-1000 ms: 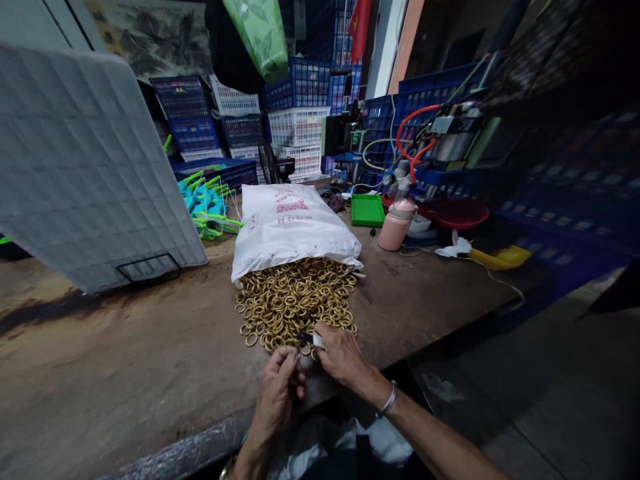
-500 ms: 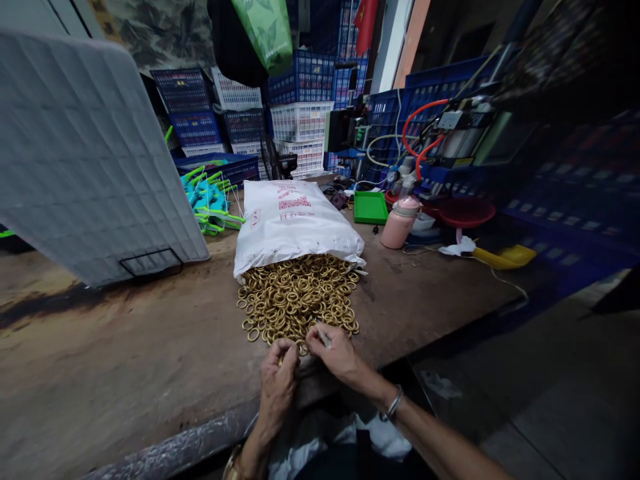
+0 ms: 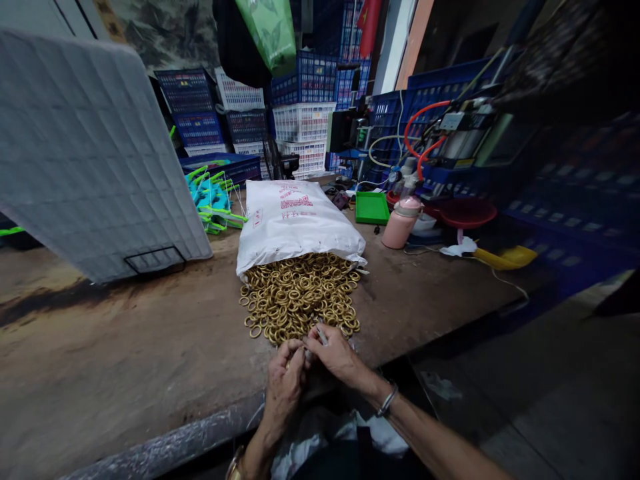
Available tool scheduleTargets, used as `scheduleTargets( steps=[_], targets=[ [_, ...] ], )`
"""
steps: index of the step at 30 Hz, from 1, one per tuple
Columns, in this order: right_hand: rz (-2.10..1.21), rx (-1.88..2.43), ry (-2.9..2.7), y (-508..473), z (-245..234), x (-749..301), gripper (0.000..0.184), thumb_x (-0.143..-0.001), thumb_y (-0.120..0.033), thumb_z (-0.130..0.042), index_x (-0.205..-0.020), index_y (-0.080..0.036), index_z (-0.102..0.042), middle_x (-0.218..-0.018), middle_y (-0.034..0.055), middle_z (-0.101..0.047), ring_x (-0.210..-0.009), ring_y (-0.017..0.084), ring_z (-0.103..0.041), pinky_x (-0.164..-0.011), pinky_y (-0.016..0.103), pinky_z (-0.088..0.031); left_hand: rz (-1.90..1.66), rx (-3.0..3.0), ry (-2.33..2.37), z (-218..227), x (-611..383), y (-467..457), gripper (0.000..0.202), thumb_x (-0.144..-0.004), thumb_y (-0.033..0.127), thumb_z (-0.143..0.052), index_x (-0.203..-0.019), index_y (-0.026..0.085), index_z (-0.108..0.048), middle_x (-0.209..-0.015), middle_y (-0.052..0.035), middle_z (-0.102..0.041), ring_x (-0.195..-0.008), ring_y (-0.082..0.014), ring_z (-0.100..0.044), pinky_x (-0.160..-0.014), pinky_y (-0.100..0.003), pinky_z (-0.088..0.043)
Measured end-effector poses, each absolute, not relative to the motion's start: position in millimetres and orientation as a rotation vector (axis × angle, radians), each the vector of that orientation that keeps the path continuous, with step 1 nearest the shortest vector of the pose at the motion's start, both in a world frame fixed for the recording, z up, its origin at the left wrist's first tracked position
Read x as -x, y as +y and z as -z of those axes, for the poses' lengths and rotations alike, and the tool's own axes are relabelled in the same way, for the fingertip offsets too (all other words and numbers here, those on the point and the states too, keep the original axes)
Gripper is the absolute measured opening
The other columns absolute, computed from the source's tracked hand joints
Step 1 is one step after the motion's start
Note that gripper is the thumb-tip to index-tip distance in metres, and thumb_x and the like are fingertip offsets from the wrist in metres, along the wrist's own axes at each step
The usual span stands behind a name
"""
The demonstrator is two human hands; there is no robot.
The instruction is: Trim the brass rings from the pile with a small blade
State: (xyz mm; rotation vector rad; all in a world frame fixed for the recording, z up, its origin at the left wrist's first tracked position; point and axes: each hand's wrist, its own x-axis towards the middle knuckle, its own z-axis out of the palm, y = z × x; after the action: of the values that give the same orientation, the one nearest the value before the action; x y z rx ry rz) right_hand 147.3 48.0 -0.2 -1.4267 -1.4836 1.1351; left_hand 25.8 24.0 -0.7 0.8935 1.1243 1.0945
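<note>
Brass-coloured rings (image 3: 300, 300) spill in a heap from the mouth of a white printed sack (image 3: 300, 223) lying on the table. At the heap's near edge my left hand (image 3: 286, 381) is closed in a pinch; a bit of gold shows at its fingers, apparently a ring. My right hand (image 3: 336, 355) is closed around a slim grey tool (image 3: 321, 334) whose tip sticks up past the index finger; its kind is unclear. The fingertips of both hands meet, and what lies between them is too small to make out.
A grey-white padded panel (image 3: 100, 160) stands on the left, with green and blue hangers (image 3: 215, 200) behind it. To the right are a green tray (image 3: 371, 207), a pink bottle (image 3: 400, 223), a yellow scoop (image 3: 505, 257) and a pneumatic device (image 3: 460, 137). Stacked crates (image 3: 305, 120) fill the back.
My left hand has moved right and slightly up, so its fingertips now meet those of my right hand. The right hand keeps its hold on the grey tool.
</note>
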Motion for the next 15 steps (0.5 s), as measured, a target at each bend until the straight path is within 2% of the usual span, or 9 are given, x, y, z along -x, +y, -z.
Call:
scheduleTargets(
  steps=[5,10,15],
  targets=[
    [-0.994,1.462,-1.596,47.6,-5.0,-146.2,0.018,-0.073,-0.03,-0.047,-0.06,-0.017,-0.045,-0.055,-0.0062,-0.04,-0.053,0.007,-0.036,-0.052,0.019,-0.031,-1.007,-0.849,1.1,-6.6,-25.5,21.7,0.033,-0.067,0.047,-0.059,-0.061,0.016,-0.049,-0.042,0.0086,-0.039,-0.033,-0.0026,-0.027,-0.034,-0.015,-0.018],
    [-1.038,1.443,-1.6,47.0,-6.8,-148.7,0.023,-0.079,-0.029,-0.039,-0.06,-0.018,-0.043,-0.052,-0.0061,-0.04,-0.049,0.007,-0.036,-0.049,0.018,-0.031,-1.013,-0.751,1.043,-7.0,-23.9,17.7,0.029,-0.066,0.043,-0.062,-0.07,0.017,-0.05,-0.05,0.0071,-0.046,-0.034,-0.0022,-0.031,-0.033,-0.013,-0.016],
    [-0.774,1.558,-1.803,40.8,-7.9,-153.4,0.018,-0.078,-0.02,-0.038,-0.062,-0.018,-0.044,-0.055,-0.0038,-0.045,-0.052,0.009,-0.039,-0.051,0.019,-0.028,-1.068,-0.711,0.988,-6.5,-23.2,18.5,0.028,-0.067,0.041,-0.062,-0.069,0.016,-0.051,-0.052,0.0062,-0.048,-0.035,-0.0019,-0.031,-0.033,-0.014,-0.016]
  ],
)
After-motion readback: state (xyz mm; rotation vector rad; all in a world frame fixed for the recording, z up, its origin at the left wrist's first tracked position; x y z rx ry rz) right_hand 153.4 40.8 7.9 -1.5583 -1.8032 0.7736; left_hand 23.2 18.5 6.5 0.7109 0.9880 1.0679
